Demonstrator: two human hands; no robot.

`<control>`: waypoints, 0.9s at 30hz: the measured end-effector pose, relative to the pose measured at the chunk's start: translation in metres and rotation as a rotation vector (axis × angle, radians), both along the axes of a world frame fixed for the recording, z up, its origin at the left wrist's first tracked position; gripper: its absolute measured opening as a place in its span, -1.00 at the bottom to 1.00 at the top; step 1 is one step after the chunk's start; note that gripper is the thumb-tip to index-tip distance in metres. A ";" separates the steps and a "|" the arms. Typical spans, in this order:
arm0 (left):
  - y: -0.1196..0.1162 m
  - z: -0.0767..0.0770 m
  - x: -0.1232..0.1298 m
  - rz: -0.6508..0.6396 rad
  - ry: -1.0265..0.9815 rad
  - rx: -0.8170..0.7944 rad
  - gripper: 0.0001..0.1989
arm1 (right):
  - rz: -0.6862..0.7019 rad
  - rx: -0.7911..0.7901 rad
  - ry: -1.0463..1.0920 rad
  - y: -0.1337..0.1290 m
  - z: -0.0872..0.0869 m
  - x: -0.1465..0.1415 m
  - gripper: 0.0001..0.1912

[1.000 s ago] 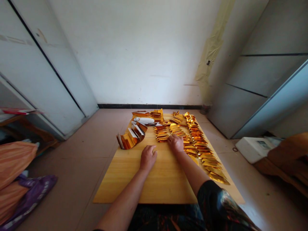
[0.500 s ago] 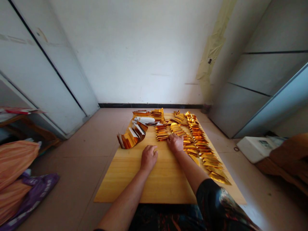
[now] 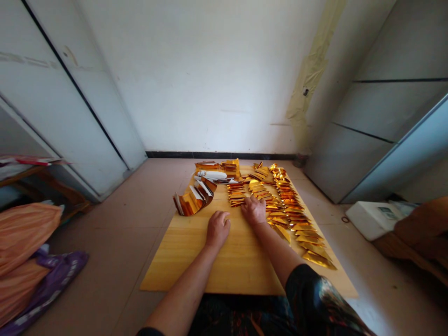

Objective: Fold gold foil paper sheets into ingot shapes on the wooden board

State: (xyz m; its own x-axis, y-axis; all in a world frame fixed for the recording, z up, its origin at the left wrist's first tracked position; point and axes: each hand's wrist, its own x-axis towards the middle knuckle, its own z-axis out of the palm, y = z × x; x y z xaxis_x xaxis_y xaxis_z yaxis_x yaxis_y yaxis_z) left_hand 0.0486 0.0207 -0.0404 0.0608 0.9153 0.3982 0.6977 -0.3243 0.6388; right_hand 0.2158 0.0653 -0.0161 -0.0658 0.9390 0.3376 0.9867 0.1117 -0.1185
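My left hand [image 3: 218,228] rests on the wooden board [image 3: 185,261] with its fingers curled in; nothing shows in it. My right hand [image 3: 254,210] reaches further forward, its fingers bent down at the near end of a short row of folded gold foil papers [image 3: 236,193]. Whatever its fingertips hold is hidden under the hand. Just beyond and right of it, a fanned row of foil pieces [image 3: 258,189] lies on the board. A longer overlapping row of folded gold pieces [image 3: 292,205] runs along the right side.
Curved gold foil sheets with white backs [image 3: 194,198] stand at the board's left. A white bundle [image 3: 212,175] lies behind them. Around the board are a white wall [image 3: 210,93], grey cabinets [image 3: 371,107], bags [image 3: 31,261] and a white box [image 3: 371,219].
The right hand has shifted slightly, still by the near end of the short row. The left hand stays in place on the board. The view has moved a little.
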 end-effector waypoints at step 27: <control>0.020 0.042 -0.100 0.238 0.715 -0.050 -0.69 | 0.362 -0.021 -0.033 -0.066 -0.007 -0.033 -0.77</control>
State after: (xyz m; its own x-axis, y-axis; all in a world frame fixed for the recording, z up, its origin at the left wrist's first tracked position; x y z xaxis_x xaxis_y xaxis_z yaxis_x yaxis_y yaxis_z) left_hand -0.0513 0.0406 0.0020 0.0874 0.9519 0.2937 0.9953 -0.0958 0.0144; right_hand 0.1824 -0.0011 -0.0232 -0.4061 0.8596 0.3101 0.8869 0.4526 -0.0930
